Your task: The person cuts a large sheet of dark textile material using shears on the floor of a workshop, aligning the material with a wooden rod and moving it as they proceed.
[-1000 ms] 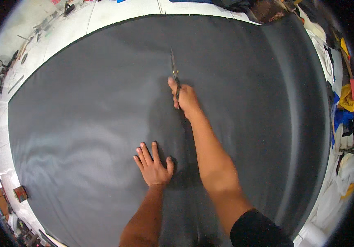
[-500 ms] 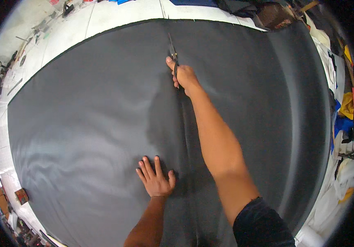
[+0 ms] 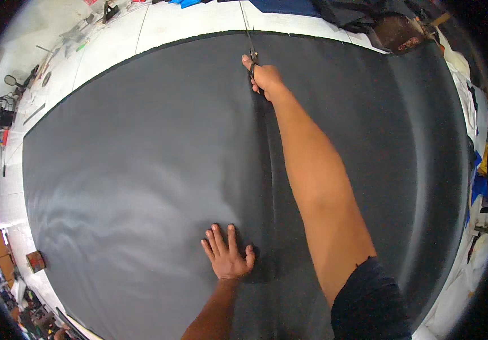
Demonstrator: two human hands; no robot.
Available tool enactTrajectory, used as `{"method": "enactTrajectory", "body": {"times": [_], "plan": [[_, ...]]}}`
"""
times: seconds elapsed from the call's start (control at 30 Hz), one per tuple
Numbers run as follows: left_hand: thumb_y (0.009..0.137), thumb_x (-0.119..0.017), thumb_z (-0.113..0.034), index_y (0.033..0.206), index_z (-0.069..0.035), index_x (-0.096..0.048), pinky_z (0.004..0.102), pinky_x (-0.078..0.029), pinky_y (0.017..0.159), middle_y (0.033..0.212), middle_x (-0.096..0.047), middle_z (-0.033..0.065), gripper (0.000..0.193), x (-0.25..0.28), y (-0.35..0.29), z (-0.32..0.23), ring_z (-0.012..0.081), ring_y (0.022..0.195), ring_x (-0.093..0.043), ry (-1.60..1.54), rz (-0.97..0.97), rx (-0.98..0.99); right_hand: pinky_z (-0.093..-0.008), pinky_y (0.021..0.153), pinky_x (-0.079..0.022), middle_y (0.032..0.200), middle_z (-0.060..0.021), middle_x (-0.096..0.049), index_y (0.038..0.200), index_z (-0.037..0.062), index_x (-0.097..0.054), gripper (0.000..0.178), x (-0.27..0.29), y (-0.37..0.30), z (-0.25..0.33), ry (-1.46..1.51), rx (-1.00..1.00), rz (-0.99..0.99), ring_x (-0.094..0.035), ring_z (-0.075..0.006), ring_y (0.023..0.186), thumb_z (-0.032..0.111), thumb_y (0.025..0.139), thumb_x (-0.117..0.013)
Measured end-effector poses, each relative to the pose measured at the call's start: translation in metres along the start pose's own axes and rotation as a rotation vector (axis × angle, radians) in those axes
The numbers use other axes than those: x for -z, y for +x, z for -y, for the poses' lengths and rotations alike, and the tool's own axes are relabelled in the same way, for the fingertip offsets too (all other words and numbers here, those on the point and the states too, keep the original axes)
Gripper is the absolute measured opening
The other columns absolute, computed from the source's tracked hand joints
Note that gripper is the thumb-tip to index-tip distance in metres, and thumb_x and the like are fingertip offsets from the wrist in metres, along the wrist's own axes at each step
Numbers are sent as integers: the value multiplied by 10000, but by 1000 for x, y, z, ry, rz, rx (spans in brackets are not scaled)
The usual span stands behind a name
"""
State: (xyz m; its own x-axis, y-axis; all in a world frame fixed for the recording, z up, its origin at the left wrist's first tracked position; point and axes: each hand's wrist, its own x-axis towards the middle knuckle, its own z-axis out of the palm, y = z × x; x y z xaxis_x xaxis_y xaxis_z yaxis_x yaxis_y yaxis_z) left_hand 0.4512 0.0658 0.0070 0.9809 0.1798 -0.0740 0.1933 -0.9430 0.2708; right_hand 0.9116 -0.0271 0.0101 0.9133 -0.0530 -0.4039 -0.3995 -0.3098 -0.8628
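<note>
A large sheet of smooth dark grey material (image 3: 142, 141) covers most of the white table. Near its far edge, my right hand (image 3: 266, 78) grips a pair of scissors (image 3: 254, 54) by the handles, arm stretched out. The blades point away from me and reach the sheet's far edge. From the scissors toward me runs a dark line down the sheet; whether it is a cut or a fold I cannot tell. Flat on the sheet, left of that line, rests my left hand (image 3: 228, 258) with its fingers spread.
White table top (image 3: 170, 22) shows beyond the far edge. A small reddish-brown block (image 3: 36, 261) sits at the left edge. Dark blue cloth (image 3: 286, 7) and a brown container (image 3: 397, 34) lie at the far right. White and coloured material is heaped along the right side.
My right hand and the scissors have moved farther away along the line, up to the sheet's far edge. My left hand stays flat on the sheet. The whole view has shifted slightly.
</note>
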Motion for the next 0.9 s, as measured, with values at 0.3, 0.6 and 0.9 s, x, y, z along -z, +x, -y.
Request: {"method": "enactTrajectory", "body": {"times": [0.3,0.6,0.9], "plan": [[842,-568,-399,1462,-75,-378,622,-117,1147,1536,-241,289,725,5,7,-14,477,1430,-200,-37,14,4,-278,527,-410,642,-17,-524,779,59,-565,490,28,-52,-10,346,126,37,-492,-122,533,529,883,-657],[838,-573,-390,1458,-92,-393,605,-128,1154,1542,-248,267,712,11,8,-12,466,1430,-207,-52,-33,6,-400,975,-432,1236,-132,-530,1310,-20,-408,615,136,-491,-249,-26,-198,-369,-513,-243,1137,211,843,-735],[866,-573,-393,1457,-104,-391,564,-108,1175,1555,-239,235,682,7,6,-9,428,1446,-190,-35,-106,-7,-516,1042,-342,1296,-271,-477,1364,-84,-343,726,137,-701,-382,-866,-30,-610,-467,-434,1197,244,824,-701]]}}
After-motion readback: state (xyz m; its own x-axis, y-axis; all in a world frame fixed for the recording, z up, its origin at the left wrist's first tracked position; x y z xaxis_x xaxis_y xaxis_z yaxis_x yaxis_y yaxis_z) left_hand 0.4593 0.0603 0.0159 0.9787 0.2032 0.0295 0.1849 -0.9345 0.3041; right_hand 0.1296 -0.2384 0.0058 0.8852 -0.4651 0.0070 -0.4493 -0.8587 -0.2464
